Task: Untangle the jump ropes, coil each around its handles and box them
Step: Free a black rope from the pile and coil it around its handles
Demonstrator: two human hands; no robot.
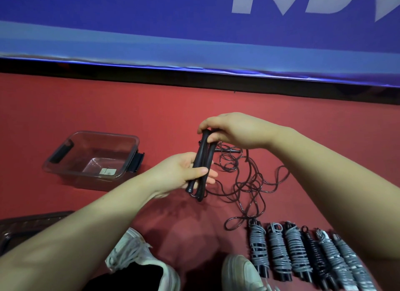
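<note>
Two black jump-rope handles (201,161) are held together, upright and slightly tilted, above the red floor. My left hand (184,171) grips their lower half. My right hand (229,129) pinches their top ends from above. Their thin black rope (249,182) trails in loose tangled loops on the floor to the right. Several coiled ropes (303,251), mostly grey with one black, lie side by side at the lower right. A clear plastic box (71,171) with black latches stands to the left with no rope inside.
A blue padded wall (151,31) with a black base strip rises behind the red floor (129,109). Two white sneakers (138,254) show at the bottom. A dark lid-like panel (23,223) lies at the lower left.
</note>
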